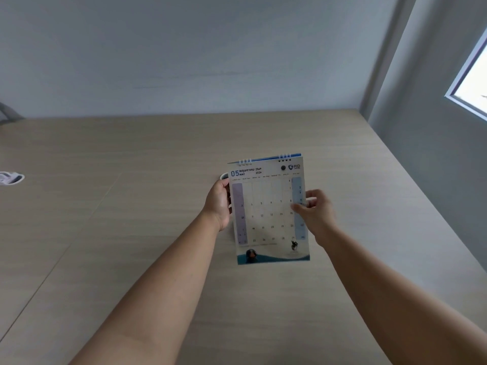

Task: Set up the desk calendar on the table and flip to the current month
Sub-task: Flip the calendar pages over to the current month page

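You hold the calendar above the surface, open at May. Your left hand grips its left edge; your right hand pinches the right edge. Loosen either grip and it may tilt, slip or drop before its stand is spread.

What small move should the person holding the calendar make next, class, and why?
Probably lower the calendar onto the table and spread its base. Both the left hand and right hand hold its side edges, it shows 05 MAY, and it seems not yet standing.
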